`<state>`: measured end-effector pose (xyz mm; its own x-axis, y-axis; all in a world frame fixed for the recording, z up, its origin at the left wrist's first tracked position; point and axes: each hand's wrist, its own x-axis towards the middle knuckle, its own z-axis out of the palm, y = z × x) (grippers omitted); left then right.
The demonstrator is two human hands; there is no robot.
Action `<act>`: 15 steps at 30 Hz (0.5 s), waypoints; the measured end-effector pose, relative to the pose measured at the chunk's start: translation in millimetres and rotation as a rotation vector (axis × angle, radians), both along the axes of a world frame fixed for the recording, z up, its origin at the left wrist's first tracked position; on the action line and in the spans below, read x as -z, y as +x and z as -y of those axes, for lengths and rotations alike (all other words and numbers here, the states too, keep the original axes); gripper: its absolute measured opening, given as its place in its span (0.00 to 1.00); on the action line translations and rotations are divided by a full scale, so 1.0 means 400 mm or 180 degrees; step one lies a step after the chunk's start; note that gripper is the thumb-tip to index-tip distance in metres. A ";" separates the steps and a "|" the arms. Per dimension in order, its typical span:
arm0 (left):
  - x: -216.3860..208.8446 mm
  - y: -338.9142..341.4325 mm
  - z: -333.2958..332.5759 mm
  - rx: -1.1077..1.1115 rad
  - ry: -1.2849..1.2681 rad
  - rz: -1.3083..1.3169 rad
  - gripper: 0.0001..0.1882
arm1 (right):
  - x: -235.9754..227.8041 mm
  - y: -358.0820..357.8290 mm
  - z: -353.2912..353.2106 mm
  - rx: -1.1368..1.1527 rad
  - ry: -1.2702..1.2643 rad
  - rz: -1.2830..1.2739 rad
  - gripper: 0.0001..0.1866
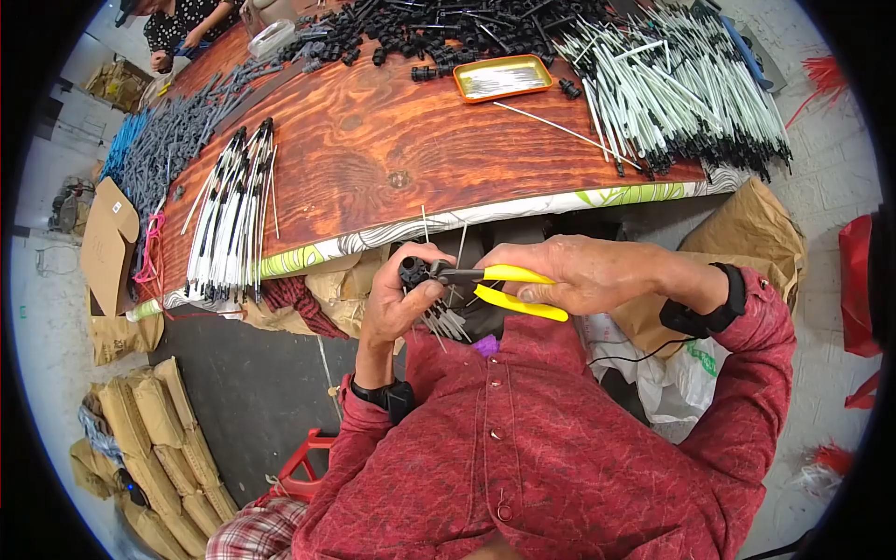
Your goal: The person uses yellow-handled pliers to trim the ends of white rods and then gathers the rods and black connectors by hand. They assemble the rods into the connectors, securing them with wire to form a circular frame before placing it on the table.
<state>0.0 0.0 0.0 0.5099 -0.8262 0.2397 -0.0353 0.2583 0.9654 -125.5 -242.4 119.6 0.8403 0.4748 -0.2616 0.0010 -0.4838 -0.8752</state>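
Note:
My left hand is closed around a black plastic fitting with a round open end, held above my lap. Yellow-handled pliers are in my right hand, its fingers wrapped round the grips. The dark jaws reach left to the fitting and meet it beside my left thumb; what lies between them is too small to make out. Thin pale rods stick up near my left fingers. Below the hands, several more white rods lie in my lap, partly hidden by my left hand.
The wooden table carries a bundle of black-and-white rods, a shallow yellow tray of thin pins, a large pile of white rods and heaped black fittings. A person sits far left. Paper sacks stand left below.

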 end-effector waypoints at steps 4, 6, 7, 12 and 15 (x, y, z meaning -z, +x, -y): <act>-0.007 -0.003 0.003 -0.0081 0.0058 0.0030 0.22 | -0.025 0.008 0.001 -0.0021 -0.0215 -0.0442 0.20; -0.014 -0.005 0.002 -0.0051 0.0040 0.0069 0.21 | -0.025 0.007 0.002 -0.0090 -0.0011 -0.0419 0.19; -0.015 -0.006 0.002 -0.0038 0.0030 0.0088 0.21 | -0.024 0.006 0.003 -0.0125 0.0091 -0.0407 0.18; -0.011 -0.006 0.004 -0.0135 -0.0015 -0.0136 0.20 | 0.020 -0.003 0.001 -0.0010 0.0652 -0.0341 0.21; 0.000 0.002 -0.006 -0.0089 0.0133 -0.0400 0.16 | 0.001 -0.005 -0.003 0.0120 0.0497 -0.0742 0.21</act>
<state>0.9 2.4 0.0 0.5568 -0.8191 0.1382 0.0798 0.2184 0.9726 -127.4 -241.2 119.4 0.7839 0.4940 -0.3761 -0.2245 -0.3391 -0.9135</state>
